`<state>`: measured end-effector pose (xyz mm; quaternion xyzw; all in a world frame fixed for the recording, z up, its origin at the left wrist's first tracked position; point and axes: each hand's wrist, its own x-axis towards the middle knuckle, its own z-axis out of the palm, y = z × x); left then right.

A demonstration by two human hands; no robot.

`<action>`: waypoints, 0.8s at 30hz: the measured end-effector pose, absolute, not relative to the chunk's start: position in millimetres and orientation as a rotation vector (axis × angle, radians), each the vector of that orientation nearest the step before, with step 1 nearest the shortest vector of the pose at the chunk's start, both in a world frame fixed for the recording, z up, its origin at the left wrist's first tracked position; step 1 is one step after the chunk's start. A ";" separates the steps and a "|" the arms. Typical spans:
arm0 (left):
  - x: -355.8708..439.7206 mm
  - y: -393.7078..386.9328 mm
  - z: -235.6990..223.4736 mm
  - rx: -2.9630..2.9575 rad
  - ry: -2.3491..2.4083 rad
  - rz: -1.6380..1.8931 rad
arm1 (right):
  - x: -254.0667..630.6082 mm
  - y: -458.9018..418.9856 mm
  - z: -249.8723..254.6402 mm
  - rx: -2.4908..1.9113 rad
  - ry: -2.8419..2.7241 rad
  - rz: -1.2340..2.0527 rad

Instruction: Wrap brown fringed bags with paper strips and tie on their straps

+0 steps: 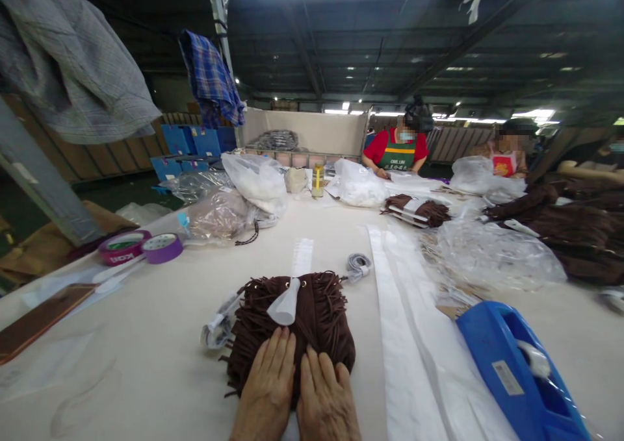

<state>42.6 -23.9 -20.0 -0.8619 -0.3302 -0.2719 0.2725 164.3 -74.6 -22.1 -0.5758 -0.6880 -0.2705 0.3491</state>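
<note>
A dark brown fringed bag (316, 311) lies on the pale table in front of me. My left hand (270, 382) rests flat on its lower middle, fingers stretched out and pointing away from me. Beside it, my right hand (324, 389) lies flat on the bag too, its fingers extended. Just beyond my fingertips, a rolled piece of white sheet (286, 303) sits on the bag near small metal eyelets. A wrapped bundle (219, 324) touches the bag's left side. A coiled grey cord (358, 267) lies past its right corner.
White sheets (414, 337) run along the right, beside a blue tape dispenser (517, 376). Purple tape rolls (162, 249) and a phone-like brown slab (43, 317) lie left. Plastic bags (258, 181) and another brown fringed bundle (419, 211) stand farther back. Co-workers (397, 149) are across the table.
</note>
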 end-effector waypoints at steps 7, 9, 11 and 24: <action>43.9 -25.1 -20.4 -2.328 -0.925 -0.737 | 216.1 -73.5 10.2 -2.010 -1.570 -0.717; 44.8 -26.0 -18.5 -2.364 -0.940 -0.712 | 220.2 -74.4 26.5 -1.944 -1.578 -0.721; 44.8 -27.0 -16.8 -2.408 -0.953 -0.705 | 211.3 -70.6 38.7 -1.754 -1.676 -0.653; 44.8 -18.0 -3.2 -2.470 -0.867 -0.661 | 179.3 -43.6 -22.0 -1.606 -1.826 -0.501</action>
